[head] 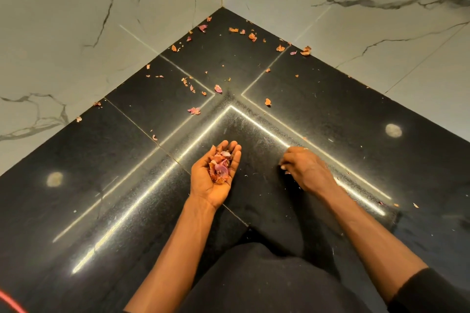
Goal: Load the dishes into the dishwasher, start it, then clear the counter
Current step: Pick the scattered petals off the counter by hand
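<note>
While cupped — peels (219, 168) in left hand (215, 180)

White marble-look wall tiles (76, 20) with grey veining meet in a corner ahead of me, the two walls running away to either side. Thin pale grout lines (137, 35) cross the panels at a slant. Bright strips of reflected light (256, 124) form an angle on the polished dark surface below the walls, and two round, hazy light spots (393, 130) glow, one far to each side. My black clothing (267, 282) fills the bottom centre of the view, and a black sleeve cuff (432, 290) shows at the lower right. A blurred red streak (11, 301) cuts the bottom left corner.
</note>
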